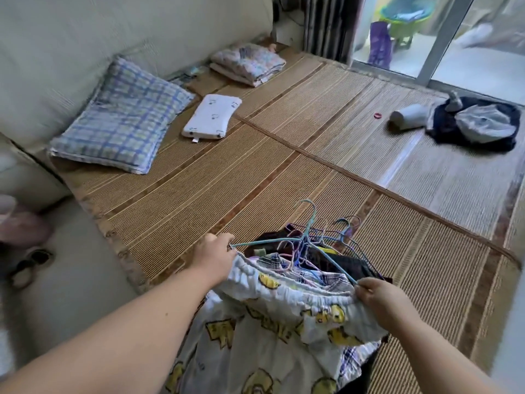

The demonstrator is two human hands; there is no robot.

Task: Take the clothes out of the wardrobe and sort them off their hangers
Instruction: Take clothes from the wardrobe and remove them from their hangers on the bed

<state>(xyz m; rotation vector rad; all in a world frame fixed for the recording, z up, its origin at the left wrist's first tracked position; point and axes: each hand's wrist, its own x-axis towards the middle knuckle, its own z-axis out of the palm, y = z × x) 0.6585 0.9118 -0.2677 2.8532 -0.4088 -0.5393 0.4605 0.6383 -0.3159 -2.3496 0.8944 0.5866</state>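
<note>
Bamboo mat (227, 177) has a broad bare stretch between the near clothes and two pillows: plaid pillow (122, 118), small white pillow (211, 116). Mat's left edge is just beside left hand (214, 251). One teal hanger (272, 242) lies atop tangled hangers (329, 237), too knotted to count. White garment (270, 331), yellow cartoon print, elastic waistband, lies at mat's near end. Left hand pinches waistband plus hanger tip; right hand (377, 294) pinches opposite end.

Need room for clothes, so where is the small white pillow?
In the head view, upper left, the small white pillow lies on the bamboo mat, right of the blue plaid pillow, below the folded floral blanket.
</note>
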